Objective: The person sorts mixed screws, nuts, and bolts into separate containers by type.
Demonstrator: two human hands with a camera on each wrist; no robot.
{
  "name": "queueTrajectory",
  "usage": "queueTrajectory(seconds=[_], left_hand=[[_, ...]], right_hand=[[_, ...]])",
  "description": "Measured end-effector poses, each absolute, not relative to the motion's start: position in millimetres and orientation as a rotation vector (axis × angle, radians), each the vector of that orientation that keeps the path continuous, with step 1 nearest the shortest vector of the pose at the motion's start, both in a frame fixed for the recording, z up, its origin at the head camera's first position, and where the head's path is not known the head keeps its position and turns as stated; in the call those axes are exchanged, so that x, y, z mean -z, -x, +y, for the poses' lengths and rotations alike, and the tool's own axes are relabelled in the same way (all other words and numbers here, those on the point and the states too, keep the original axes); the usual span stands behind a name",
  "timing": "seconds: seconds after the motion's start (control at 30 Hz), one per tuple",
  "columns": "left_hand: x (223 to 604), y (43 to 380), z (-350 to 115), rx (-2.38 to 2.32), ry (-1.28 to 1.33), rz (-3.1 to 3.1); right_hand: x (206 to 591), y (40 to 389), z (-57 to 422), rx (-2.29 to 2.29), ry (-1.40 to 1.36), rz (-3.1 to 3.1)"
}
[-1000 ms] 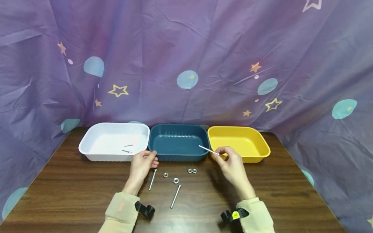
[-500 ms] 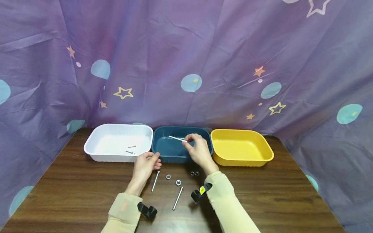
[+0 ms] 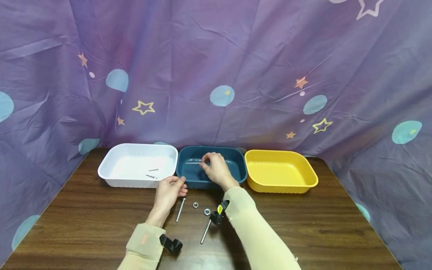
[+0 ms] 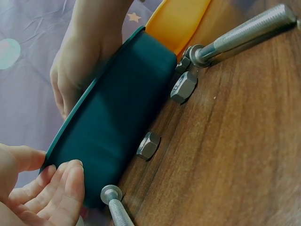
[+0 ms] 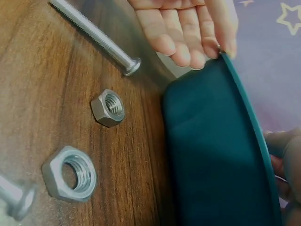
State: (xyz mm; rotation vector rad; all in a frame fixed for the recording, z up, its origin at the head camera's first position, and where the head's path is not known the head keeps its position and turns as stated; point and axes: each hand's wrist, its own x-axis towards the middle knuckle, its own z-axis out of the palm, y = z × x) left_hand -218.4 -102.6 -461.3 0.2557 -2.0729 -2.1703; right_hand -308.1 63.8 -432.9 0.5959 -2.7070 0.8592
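My right hand (image 3: 216, 169) is inside the dark teal bin (image 3: 241, 180), holding a silver bolt (image 3: 193, 163) at one end between thumb and fingertips. The bolt's shank points left. In the right wrist view the bin's wall hides the bolt. My left hand (image 3: 168, 191) pinches the near left rim of the teal bin, thumb over the edge and fingers against the outer wall, as the left wrist view shows. Just below this hand a bolt (image 3: 180, 210) lies on the table. Closer to me are a hex nut (image 3: 195, 205), a larger nut (image 3: 207, 212) and another bolt (image 3: 205, 232).
The white bin (image 3: 111, 178) stands left of the teal one, with a few small screws (image 3: 150, 176) in it. At the right is the yellow bin (image 3: 280, 188). More nuts (image 4: 183, 64) sit near the teal bin's wall, hidden by my right arm in the head view.
My right hand has carried the bolt leftward from near the yellow bin and lowered it into the teal bin. My left hand keeps its place at the rim.
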Motion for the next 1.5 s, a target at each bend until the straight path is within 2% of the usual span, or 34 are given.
queueTrajectory(seconds=[0.43,0.8,1.13,1.5], left_hand=[[459.8,217.9,-102.8,2.17,-0.257,-2.082],[461.5,218.7,-103.0,2.177,-0.245,-2.077],[460.8,215.7,-102.8,2.176,-0.157,-2.032],[460.1,220.0,-103.9,2.212,-0.218,-2.097]], right_hand=[[432.3,317.1,57.8,-0.762,-0.549,-2.877],[410.0,301.0,68.7,-0.868,-0.677,-2.808],[391.2,264.7,106.8,-1.034,-0.711,-2.677],[405.1,216.8,149.9,-1.227,-0.561,-2.572]])
